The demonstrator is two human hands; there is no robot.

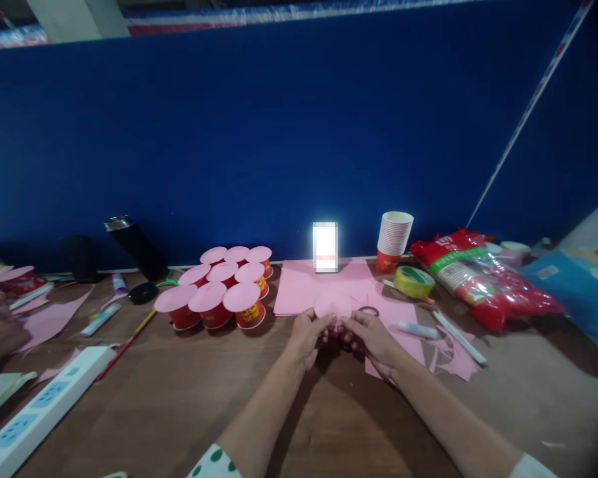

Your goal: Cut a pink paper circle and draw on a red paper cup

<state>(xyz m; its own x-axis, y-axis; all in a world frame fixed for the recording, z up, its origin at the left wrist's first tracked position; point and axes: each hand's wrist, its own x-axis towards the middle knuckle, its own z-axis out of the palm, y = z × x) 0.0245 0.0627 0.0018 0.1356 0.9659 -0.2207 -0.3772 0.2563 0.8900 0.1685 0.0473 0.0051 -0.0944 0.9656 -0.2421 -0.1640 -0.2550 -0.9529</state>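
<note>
Between my two hands is a round pink paper disc (331, 305), pinched at its near edge. My left hand (309, 338) is closed with thumb and fingers on the disc's left side. On the right side, my right hand (373, 340) grips the same edge, fingers closed. Something dark shows under the disc, too hidden to name. Behind lie pink paper sheets (294, 287), partly covered by the disc. Dark scissor handles (369, 310) show just beyond my right hand. To the left stand several red paper cups (250, 316), each topped with a pink disc.
A glowing phone (325, 247) leans at the back. Stacked paper cups (395, 234), tape (413, 282), a glue stick (418, 330) and a red cup bag (483, 272) are on the right. Leftward are a power strip (54, 405), a black flask (137, 249) and another person's hand (0, 332).
</note>
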